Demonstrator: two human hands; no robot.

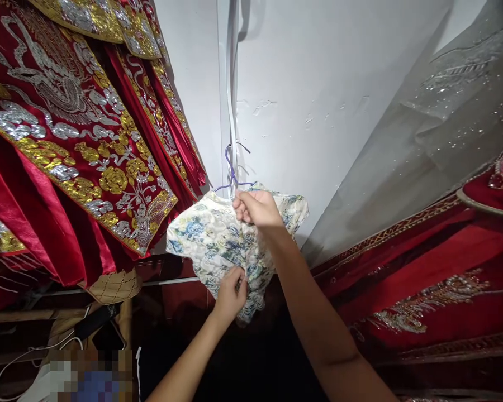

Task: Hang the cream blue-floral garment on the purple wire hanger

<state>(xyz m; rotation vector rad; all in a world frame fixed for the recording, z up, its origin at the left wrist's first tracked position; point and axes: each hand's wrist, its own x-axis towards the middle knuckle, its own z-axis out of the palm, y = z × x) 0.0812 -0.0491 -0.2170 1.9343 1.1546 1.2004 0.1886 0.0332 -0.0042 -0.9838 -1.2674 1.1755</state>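
Head view, as I see it remotely: a floral garment hangs at the centre of the frame on a purple hanger. My right hand pinches its front at the neckline; my left hand, below and apart from the right, grips the front edge lower down. Upper left, red sequinned cloth; upper right, pale glittering fabric; lower right, red embroidered cloth.

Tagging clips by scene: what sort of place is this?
Likely a garment shop or costume storage room: a red sequinned garment at left, a floral top on a purple hanger, and pale sparkly fabric at right.
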